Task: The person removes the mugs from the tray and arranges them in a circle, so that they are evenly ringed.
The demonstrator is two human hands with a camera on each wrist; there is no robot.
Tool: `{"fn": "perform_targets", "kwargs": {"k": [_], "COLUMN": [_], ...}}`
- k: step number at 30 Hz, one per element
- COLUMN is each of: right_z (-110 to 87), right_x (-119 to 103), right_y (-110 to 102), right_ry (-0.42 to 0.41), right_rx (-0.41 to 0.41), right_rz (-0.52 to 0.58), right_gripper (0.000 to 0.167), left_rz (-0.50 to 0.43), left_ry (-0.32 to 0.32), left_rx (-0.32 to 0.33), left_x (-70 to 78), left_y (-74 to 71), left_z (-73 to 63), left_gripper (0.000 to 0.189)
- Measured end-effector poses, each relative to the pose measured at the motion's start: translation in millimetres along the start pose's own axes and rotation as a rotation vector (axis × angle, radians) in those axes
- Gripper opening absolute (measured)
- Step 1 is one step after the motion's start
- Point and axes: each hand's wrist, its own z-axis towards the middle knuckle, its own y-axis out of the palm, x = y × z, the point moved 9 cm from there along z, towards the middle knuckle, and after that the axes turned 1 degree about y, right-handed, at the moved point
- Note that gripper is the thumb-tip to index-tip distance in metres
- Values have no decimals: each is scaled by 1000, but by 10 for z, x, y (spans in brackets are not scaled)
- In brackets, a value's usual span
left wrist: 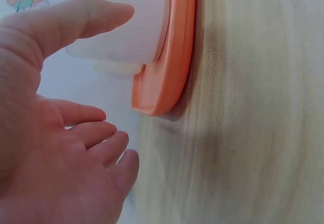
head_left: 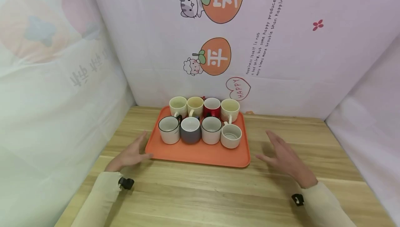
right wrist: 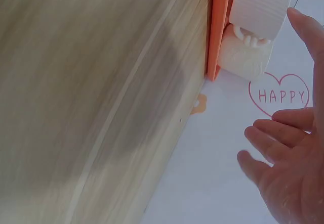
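An orange tray [head_left: 200, 154] lies on the wooden table, bearing two rows of mugs. In its front row stand a white mug with a dark rim [head_left: 169, 133], a grey mug [head_left: 191, 134], another dark-rimmed white mug [head_left: 211, 133] and a low cream cup [head_left: 231, 137]. Behind them are pale yellow mugs [head_left: 230, 110] and a red mug [head_left: 212, 108]. My left hand [head_left: 132, 153] is at the tray's left edge, fingers spread and holding nothing. On the other side, my right hand [head_left: 285, 157] hovers apart from the tray's right edge, its fingers extended and its palm turned inward.
Bare wood of the table [head_left: 200, 192] shows in front of the tray and at both sides. A white printed cloth [head_left: 175, 46] hangs right behind the back row. More white cloth [head_left: 56, 98] closes off the left side, and another sheet [head_left: 372, 129] the right.
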Motion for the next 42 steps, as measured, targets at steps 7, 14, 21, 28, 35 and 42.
{"fn": "perform_targets", "kwargs": {"k": [7, 14, 21, 28, 35, 42], "right_z": [183, 371, 581, 739, 831, 866], "right_x": [-100, -192, -261, -346, -381, -424], "right_y": [62, 178, 349, 516, 566, 548], "right_ry": [3, 16, 55, 57, 77, 87], "right_rx": [33, 42, 30, 40, 106, 187], "right_rz": [73, 149, 227, 264, 328, 359], "right_gripper": [102, 100, 105, 108, 88, 74], "left_rz": [-226, -432, -477, -480, -487, -476], "left_ry": [-4, 71, 108, 103, 132, 147], "left_rx": [-28, -48, -71, -77, -81, -88], "left_x": [-153, -159, -183, -247, -218, -207], "left_y": [33, 91, 144, 135, 109, 112], "left_z": [59, 142, 200, 184, 163, 187], "left_gripper": [113, 107, 103, 105, 106, 106]}}
